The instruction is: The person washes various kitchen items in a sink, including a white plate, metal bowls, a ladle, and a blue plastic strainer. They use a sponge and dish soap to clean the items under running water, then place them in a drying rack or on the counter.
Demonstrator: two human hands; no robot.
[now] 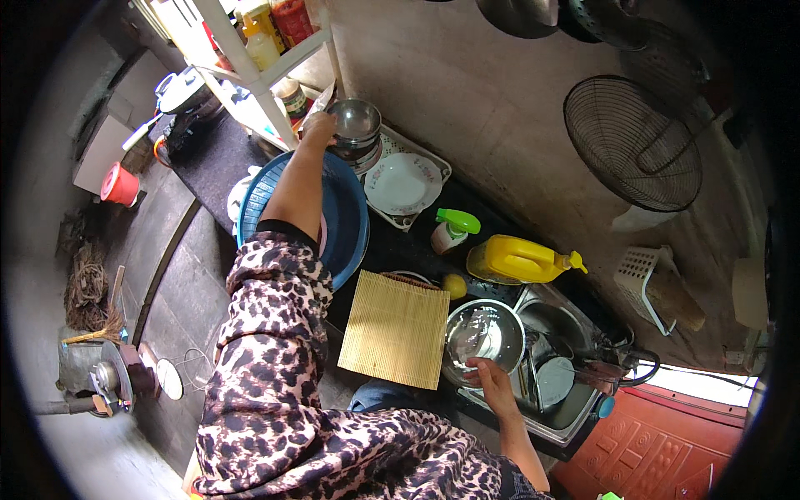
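Note:
My left hand [320, 128] reaches across a blue plastic basin [350, 206] to a stack of steel bowls. It grips the left side of the top steel bowl [358, 119]; some of its fingers are hidden. The stack stands on a white dish rack [440, 169] beside a flowered white plate [403, 184]. My right hand [494, 382] has its fingers apart over the near rim of a wide steel bowl [484, 331]. Whether they touch the bowl is unclear. That bowl sits between the sink and a bamboo mat [395, 331].
A yellow jug [515, 259] and a green-topped spray bottle [453, 230] stand along the wall side. The steel sink [578, 406] holds dishes. A white shelf [253, 81] rises at the upper left. A wire strainer [634, 144] hangs on the wall.

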